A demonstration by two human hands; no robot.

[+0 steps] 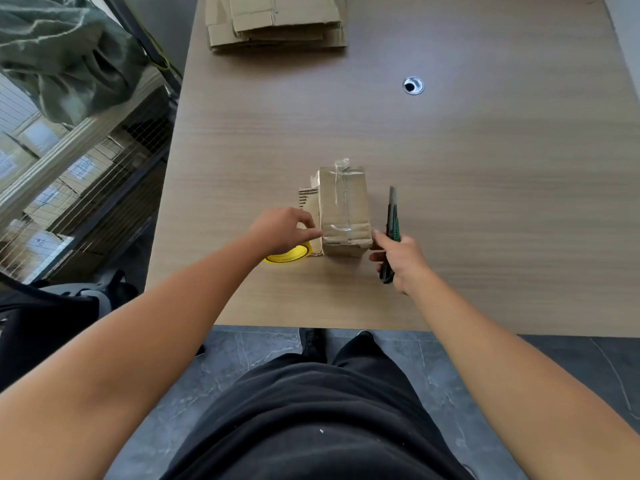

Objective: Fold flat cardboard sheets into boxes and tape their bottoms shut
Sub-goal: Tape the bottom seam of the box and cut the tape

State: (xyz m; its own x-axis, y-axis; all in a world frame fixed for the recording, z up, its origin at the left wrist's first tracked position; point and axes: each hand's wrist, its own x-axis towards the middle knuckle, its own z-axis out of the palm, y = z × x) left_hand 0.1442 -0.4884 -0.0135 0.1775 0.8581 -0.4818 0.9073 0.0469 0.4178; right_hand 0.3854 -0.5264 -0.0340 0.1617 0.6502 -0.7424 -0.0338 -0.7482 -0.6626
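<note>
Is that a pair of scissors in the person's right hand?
No, the right hand grips a green utility knife with a single straight blade, held just beside the taped box.

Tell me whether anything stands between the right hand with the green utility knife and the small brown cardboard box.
Nothing visible does: the right hand, gripping the green utility knife, sits beside the small brown cardboard box, forefinger at its near right corner.

1. One head-worn view, wide-angle, looks forward and steeply down over the person's torso (pixel 311 427).
2. It stands close to the table (pixel 485 202), by its near edge; the left hand (pixel 284 230) and right hand (pixel 401 261) fall mid-frame.
3. The floor (pixel 242 348) and shelving (pixel 86 188) edge the frame.
</note>
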